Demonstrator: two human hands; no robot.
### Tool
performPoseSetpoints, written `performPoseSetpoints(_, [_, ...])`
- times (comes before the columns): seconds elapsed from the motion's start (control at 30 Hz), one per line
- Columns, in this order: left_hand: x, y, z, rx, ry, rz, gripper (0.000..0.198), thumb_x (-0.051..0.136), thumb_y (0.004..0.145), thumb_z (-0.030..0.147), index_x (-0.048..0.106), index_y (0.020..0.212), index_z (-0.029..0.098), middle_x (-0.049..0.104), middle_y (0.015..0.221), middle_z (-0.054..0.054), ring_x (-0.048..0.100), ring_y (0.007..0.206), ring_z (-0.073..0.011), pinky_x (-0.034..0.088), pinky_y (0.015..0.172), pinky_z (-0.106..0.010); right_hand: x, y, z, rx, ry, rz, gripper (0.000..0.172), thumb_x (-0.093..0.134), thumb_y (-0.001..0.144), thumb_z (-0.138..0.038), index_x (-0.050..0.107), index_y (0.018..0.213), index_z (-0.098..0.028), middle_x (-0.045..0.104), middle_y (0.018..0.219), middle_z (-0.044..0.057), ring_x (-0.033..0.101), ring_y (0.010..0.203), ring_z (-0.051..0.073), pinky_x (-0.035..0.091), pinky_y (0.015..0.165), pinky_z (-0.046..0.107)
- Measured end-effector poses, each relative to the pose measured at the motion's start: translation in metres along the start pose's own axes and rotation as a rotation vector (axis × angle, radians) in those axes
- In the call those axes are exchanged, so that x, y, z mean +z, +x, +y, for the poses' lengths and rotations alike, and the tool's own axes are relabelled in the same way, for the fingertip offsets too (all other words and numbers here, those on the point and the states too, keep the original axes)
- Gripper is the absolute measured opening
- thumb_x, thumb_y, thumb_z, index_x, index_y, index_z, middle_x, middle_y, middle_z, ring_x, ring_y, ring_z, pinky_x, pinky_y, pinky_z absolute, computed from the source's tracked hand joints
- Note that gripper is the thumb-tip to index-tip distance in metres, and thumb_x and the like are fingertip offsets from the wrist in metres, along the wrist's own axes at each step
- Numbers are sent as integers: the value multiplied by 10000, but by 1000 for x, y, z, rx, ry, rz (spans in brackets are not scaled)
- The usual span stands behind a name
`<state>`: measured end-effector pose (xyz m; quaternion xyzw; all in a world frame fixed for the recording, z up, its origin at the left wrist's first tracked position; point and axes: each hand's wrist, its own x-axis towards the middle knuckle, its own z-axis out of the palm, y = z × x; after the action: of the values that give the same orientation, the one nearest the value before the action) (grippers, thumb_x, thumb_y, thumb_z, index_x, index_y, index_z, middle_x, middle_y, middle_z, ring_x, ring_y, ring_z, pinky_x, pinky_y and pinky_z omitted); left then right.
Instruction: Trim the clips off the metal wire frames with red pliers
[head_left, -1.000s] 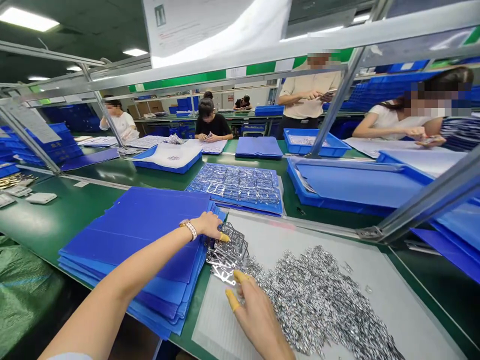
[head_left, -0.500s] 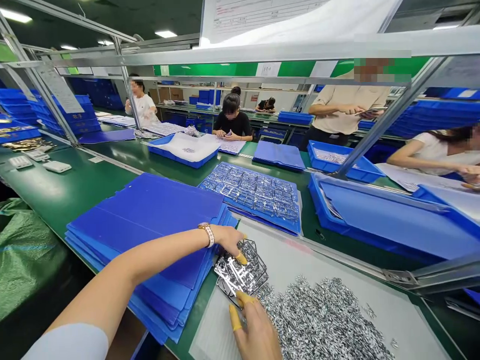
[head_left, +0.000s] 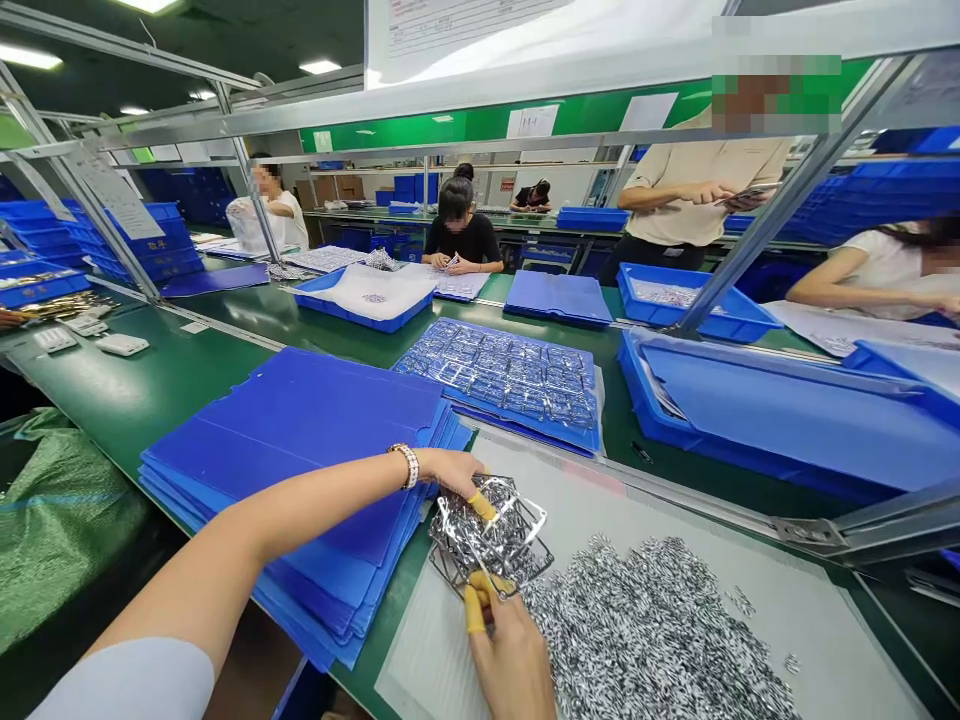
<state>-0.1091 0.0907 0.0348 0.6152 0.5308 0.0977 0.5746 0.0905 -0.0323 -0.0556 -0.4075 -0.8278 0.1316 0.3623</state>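
Note:
My left hand (head_left: pixel 454 474), with a yellow finger cot, grips the far left side of a stack of shiny metal sprue frames (head_left: pixel 491 540). At the near edge of that bundle, my right hand (head_left: pixel 513 645) pinches a frame corner between fingers in yellow cots. One bright frame stands out tilted from the others. Just right of the hands, a heap of small silvery metal pieces (head_left: pixel 660 620) lies on a white sheet (head_left: pixel 427 640). How many frames are in the stack cannot be made out.
Blue plastic sheets (head_left: pixel 322 420) are piled left of my hands. Beyond lies a blue board with metal frames (head_left: pixel 510 370) laid in rows. A blue tray (head_left: pixel 750 430) stands right, below a slanted metal post (head_left: pixel 795 190). Several co-workers sit or stand across the bench.
The frames in my hands have shifted from a fairly flat stack to a more spread, tilted bundle. My right fingers have closed further on the near corner.

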Motion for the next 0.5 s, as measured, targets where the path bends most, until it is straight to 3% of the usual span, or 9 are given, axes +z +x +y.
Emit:
performPoseSetpoints(0.13, [10,-3,2,-29,-73,-3,451,855,411,284,657,801,174,669,725,-6,601,638,-168,491,560,-271,-1,2,-3,-18,6,14,251,370,942,-279,607,898,-210,665,768,47,657,656,176,531,586,283])
performPoseSetpoints(0.3, [12,-7,-7,-8,-244,100,347,821,460,255,628,728,148,622,633,7,563,570,-141,448,522,-244,-7,2,-8,-30,64,48,178,427,924,-251,599,902,-209,645,765,37,644,678,165,531,605,277])
performPoseSetpoints(0.4, [7,-19,-15,41,-388,184,341,807,501,284,619,744,138,620,650,-7,557,584,-131,443,554,-245,-11,1,-12,-60,92,163,193,457,915,-233,588,1051,-192,655,878,70,645,776,176,539,645,283])
performPoseSetpoints(0.5, [-2,-33,-20,95,-543,242,364,804,519,305,614,777,133,629,684,-22,559,605,-124,441,590,-247,-11,0,-12,-20,122,299,335,473,908,-209,509,1241,-181,636,982,107,634,771,168,528,558,254])
